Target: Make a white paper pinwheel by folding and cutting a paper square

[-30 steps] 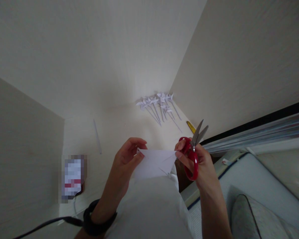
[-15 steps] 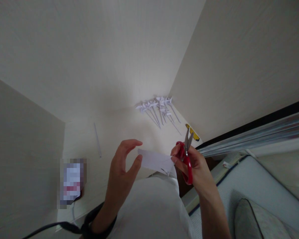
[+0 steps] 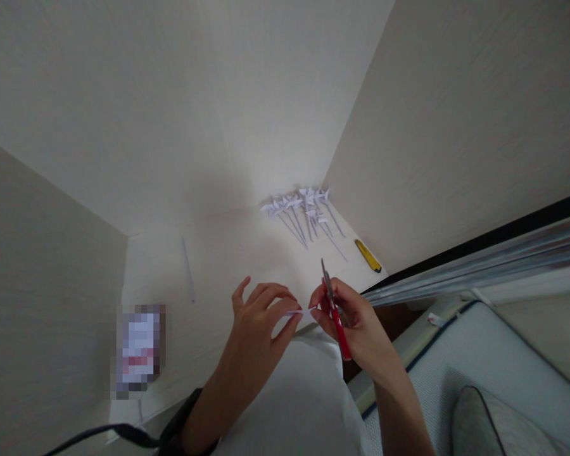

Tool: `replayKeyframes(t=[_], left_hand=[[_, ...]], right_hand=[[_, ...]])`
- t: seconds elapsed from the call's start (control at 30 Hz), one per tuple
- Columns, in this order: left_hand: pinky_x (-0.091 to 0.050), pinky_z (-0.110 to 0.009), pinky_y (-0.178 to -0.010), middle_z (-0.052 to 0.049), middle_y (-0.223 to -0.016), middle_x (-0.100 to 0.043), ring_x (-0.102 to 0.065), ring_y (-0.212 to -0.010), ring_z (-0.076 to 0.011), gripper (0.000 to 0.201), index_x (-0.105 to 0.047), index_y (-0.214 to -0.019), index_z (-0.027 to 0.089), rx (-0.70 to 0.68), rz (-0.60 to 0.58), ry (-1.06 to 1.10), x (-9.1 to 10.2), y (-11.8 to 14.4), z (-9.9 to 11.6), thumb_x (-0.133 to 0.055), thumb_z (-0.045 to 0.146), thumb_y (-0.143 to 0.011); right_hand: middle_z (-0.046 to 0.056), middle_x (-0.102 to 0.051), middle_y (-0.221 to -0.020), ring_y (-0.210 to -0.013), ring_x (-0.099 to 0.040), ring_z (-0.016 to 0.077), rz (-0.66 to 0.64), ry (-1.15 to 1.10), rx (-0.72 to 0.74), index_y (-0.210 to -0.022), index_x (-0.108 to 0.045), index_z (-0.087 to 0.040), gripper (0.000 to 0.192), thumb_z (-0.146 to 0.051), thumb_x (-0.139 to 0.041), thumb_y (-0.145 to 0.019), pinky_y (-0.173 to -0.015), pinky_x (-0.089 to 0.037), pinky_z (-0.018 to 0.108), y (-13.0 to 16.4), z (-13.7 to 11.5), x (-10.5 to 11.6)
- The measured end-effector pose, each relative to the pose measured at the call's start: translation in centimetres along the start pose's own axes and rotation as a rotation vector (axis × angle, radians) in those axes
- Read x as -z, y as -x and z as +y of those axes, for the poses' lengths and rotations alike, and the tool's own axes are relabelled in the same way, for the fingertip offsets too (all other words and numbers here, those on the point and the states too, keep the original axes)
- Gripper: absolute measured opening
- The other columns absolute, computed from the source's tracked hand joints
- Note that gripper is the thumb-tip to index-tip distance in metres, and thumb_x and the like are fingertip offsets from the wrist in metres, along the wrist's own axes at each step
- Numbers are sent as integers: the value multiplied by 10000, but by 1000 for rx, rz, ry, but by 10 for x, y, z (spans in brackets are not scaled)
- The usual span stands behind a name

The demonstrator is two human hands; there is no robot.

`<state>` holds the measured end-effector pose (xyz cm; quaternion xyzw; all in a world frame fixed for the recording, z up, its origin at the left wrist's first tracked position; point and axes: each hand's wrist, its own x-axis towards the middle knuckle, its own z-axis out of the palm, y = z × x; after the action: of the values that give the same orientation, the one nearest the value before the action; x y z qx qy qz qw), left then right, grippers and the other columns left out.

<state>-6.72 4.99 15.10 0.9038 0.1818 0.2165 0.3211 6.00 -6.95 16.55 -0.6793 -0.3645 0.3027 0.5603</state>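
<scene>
My left hand (image 3: 263, 329) pinches one end of a white piece of paper (image 3: 306, 311) between thumb and fingers. The sheet is seen nearly edge-on, so little of its face shows. My right hand (image 3: 361, 323) grips red-handled scissors (image 3: 341, 332), blades pointing away from me, while its thumb and a fingertip hold the paper's other end. Beyond my hands lie several white paper pinwheels (image 3: 306, 201) on thin sticks, gathered in the corner of the white tabletop (image 3: 237, 253).
A yellow utility knife (image 3: 367, 255) lies by the right wall. A single white stick (image 3: 188, 269) rests on the left, behind a pixelated object (image 3: 140, 348) with a cable. To my right is a pale mattress (image 3: 437, 373) with a cushion (image 3: 484, 421).
My left hand has moved right and closed on the paper's free end. The paper has turned edge-on. My right hand has shifted left, turning the scissors, whose blades now look closed.
</scene>
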Motion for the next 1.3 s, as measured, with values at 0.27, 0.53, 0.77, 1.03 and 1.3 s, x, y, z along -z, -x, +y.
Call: replayKeyframes(t=[0.27, 0.53, 0.77, 1.03, 1.3], left_hand=[[-474, -270, -682, -40, -775, -728, -664, -722, -179, 140, -686, -791, 188, 51, -152, 250, 6, -5, 6, -586, 178, -888], [-467, -243, -662, -20, -718, -729, -651, -670, -162, 151, -685, -730, 181, 130, -163, 358, 4, -5, 5, -601, 164, -854], [-468, -245, -674, -17, -714, -713, -645, -681, -158, 152, -684, -739, 181, 127, -167, 387, 4, -5, 4, -602, 173, -866], [-453, -231, -642, -17, -696, -696, -629, -655, -145, 162, -693, -721, 173, 107, -148, 411, 6, -7, 8, -611, 157, -860], [-454, -231, -621, -25, -717, -696, -632, -668, -152, 177, -693, -706, 184, 112, -164, 392, 6, -8, 8, -615, 168, -864]], right_hand=[[-19, -557, -735, -661, -492, 139, -9, -21, -4, -788, -590, -209, 74, -147, -613, -820, -609, -405, 256, -1, -1, 0], [3, -603, -796, -705, -543, 150, -13, -90, -23, -831, -614, -215, 39, -216, -652, -841, -629, -432, 257, 1, 3, 0], [-26, -555, -718, -613, -487, 126, 27, -173, -61, -785, -586, -218, 172, -279, -747, -786, -547, -399, 236, -1, 0, -2], [-21, -529, -753, -659, -464, 133, -15, -123, -57, -771, -598, -213, 171, -256, -763, -780, -583, -387, 244, -1, 3, 1], [-15, -558, -771, -684, -499, 143, -41, -141, -53, -783, -604, -217, 185, -295, -771, -780, -636, -420, 262, -1, 2, 4]])
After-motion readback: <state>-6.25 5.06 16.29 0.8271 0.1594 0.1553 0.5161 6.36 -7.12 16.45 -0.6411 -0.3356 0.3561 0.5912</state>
